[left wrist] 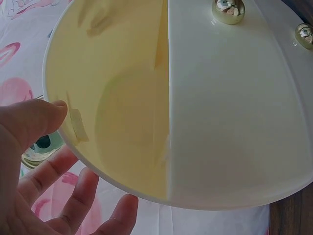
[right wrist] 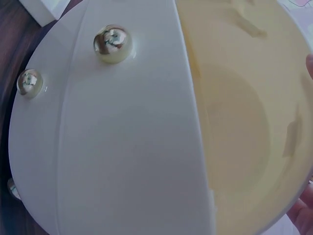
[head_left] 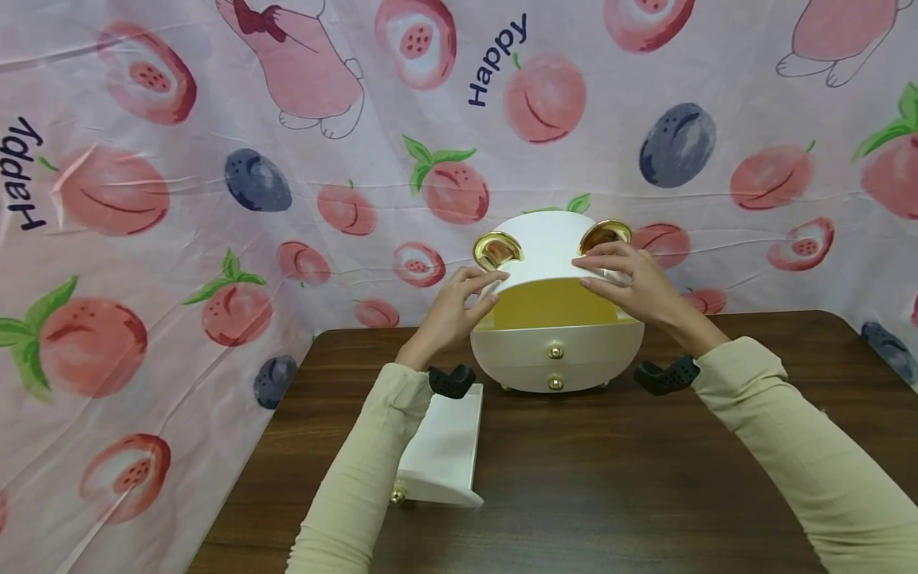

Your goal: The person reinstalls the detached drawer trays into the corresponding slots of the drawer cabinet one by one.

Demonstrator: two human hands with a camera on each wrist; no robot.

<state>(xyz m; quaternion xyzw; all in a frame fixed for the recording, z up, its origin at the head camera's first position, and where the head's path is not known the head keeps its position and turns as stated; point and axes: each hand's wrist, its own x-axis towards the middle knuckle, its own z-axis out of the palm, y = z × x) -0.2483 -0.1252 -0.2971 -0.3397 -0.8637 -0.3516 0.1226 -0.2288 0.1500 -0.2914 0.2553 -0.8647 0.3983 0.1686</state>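
A round white storage box [head_left: 516, 359] with gold ears [head_left: 497, 251] and small gold knobs [head_left: 555, 351] stands near the back of the table. Its upper front gapes, showing a yellowish interior [left wrist: 132, 117]. My left hand [head_left: 455, 307] holds the left part of the upper rim, thumb at the inner side and fingers outside, as the left wrist view shows. On the opposite side, my right hand [head_left: 634, 287] grips the rim below the right ear. Only fingertips [right wrist: 305, 200] of that hand show at the edge of the right wrist view.
A white drawer [head_left: 445, 438] with a gold knob lies on the dark wooden table [head_left: 610, 478], partly behind my left forearm. Behind the table and along its left side hangs a pink fruit-printed cloth [head_left: 344, 167]. Both wrists wear black straps [head_left: 452, 382].
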